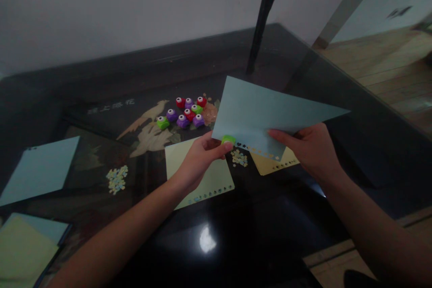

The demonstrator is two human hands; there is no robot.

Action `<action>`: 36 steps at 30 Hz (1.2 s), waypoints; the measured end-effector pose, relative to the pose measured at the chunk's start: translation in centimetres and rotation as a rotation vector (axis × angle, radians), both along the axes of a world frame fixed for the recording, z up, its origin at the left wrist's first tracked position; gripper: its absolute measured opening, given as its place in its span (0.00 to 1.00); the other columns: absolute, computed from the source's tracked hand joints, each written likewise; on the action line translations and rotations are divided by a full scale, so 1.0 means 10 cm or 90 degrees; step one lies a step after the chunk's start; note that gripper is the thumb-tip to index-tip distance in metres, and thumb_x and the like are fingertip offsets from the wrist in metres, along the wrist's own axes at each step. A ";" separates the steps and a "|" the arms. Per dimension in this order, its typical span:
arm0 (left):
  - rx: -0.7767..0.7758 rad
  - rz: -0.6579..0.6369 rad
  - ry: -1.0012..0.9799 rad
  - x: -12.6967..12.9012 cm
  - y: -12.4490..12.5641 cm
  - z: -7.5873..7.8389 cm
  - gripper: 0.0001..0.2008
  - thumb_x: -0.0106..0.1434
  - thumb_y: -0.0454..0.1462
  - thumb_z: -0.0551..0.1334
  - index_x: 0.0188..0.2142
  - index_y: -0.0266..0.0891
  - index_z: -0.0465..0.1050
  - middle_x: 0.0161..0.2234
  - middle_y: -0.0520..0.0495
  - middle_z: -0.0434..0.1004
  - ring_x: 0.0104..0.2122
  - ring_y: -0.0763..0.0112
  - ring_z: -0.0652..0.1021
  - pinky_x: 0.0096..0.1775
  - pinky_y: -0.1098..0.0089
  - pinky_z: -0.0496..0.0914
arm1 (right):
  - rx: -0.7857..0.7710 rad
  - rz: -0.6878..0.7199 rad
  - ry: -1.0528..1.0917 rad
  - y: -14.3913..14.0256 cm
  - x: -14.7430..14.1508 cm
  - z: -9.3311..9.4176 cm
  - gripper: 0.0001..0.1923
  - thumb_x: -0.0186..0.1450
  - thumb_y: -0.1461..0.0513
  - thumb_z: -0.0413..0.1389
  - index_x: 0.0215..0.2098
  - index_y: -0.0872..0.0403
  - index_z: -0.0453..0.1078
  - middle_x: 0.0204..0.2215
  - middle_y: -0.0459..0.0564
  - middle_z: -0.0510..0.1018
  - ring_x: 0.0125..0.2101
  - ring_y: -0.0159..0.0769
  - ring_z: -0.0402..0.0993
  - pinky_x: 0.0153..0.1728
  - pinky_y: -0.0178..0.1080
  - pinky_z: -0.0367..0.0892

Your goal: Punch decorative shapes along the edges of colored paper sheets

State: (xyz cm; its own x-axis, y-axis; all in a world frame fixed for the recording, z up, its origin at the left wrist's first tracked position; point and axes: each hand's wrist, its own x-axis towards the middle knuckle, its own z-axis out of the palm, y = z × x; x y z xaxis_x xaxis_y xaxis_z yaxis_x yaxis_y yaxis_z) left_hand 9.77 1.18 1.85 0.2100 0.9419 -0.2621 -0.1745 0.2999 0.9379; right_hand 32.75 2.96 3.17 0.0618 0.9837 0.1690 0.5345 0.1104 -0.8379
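My left hand (201,157) is closed around a green craft punch (228,139), its thumb on top. The punch sits on the lower left corner of a light blue sheet of paper (253,112). Along that sheet's lower edge runs a row of small punched shapes, a heart and a star among them. With the thumb on its face, my right hand (312,148) grips the sheet near the lower right; the other fingers are behind the paper. Beneath lie a pale green sheet (209,180) and a yellow sheet (266,164), both with punched edges. A small pile of paper cutouts (239,158) lies between them.
Several red, purple and green craft punches (182,121) stand further back on the dark glossy table (249,234). More cutouts (117,179) are heaped left. A blue sheet (40,168) and a paper stack (27,247) lie far left. A black upright post (259,27) rises behind.
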 end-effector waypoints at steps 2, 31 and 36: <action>0.003 -0.002 0.013 0.00 0.00 0.00 0.15 0.52 0.43 0.69 0.36 0.38 0.74 0.33 0.49 0.75 0.31 0.71 0.71 0.33 0.70 0.65 | -0.005 -0.001 -0.009 0.00 0.00 0.01 0.10 0.53 0.57 0.64 0.19 0.50 0.71 0.21 0.45 0.78 0.25 0.39 0.73 0.25 0.39 0.67; 0.015 0.011 0.015 0.00 0.02 -0.02 0.15 0.51 0.42 0.70 0.35 0.37 0.74 0.32 0.48 0.74 0.30 0.71 0.69 0.32 0.70 0.63 | -0.015 -0.005 0.009 -0.01 -0.01 0.01 0.10 0.53 0.57 0.65 0.19 0.51 0.70 0.19 0.45 0.76 0.24 0.39 0.73 0.23 0.39 0.65; 0.023 0.010 0.002 0.00 0.02 -0.02 0.15 0.51 0.42 0.70 0.36 0.38 0.74 0.31 0.49 0.74 0.30 0.72 0.69 0.32 0.71 0.62 | -0.007 0.008 0.007 0.00 0.03 -0.04 0.16 0.54 0.56 0.65 0.15 0.50 0.66 0.13 0.44 0.70 0.23 0.39 0.73 0.19 0.37 0.63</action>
